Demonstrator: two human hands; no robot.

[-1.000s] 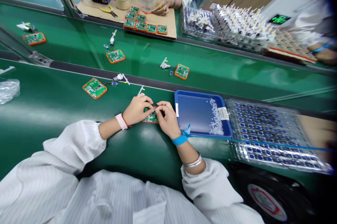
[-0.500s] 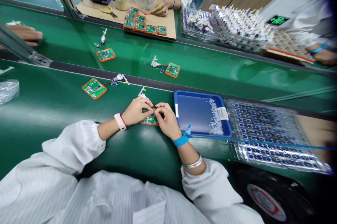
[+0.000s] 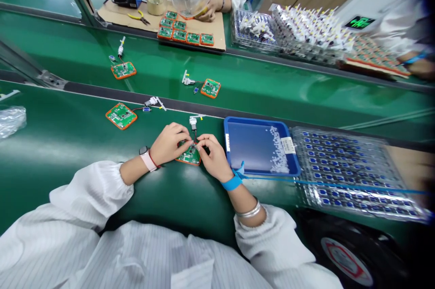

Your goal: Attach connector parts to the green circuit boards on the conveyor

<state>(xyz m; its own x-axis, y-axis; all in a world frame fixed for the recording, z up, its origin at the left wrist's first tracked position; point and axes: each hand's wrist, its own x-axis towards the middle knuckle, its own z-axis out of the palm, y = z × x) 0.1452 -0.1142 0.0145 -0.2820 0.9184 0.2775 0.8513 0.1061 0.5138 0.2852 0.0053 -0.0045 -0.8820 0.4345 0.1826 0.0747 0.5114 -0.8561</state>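
Observation:
A green circuit board in an orange frame [image 3: 189, 156] lies on the bench between my hands. My left hand [image 3: 171, 143] is closed over its upper left side, thumb and forefinger at the top edge. From the right, my right hand [image 3: 213, 157] pinches close to the same edge, where dark and red wires come off the board; whatever sits in its fingertips is hidden. Above the fingertips, a small white motor-like part [image 3: 193, 123] with a white and yellow strip lies at the wires' far end.
Right of my hands are a blue tray [image 3: 248, 144] with small white pieces and a clear blister tray [image 3: 353, 175] of blue parts. Another wired board [image 3: 121, 116] lies left. Two more boards are on the green belt [image 3: 152, 67]. A co-worker's hand [image 3: 211, 7] is beyond.
The board between my hands has shifted slightly left and turned, and its white part now lies straight above it. The boards on the belt have moved left. My hands remain at the board.

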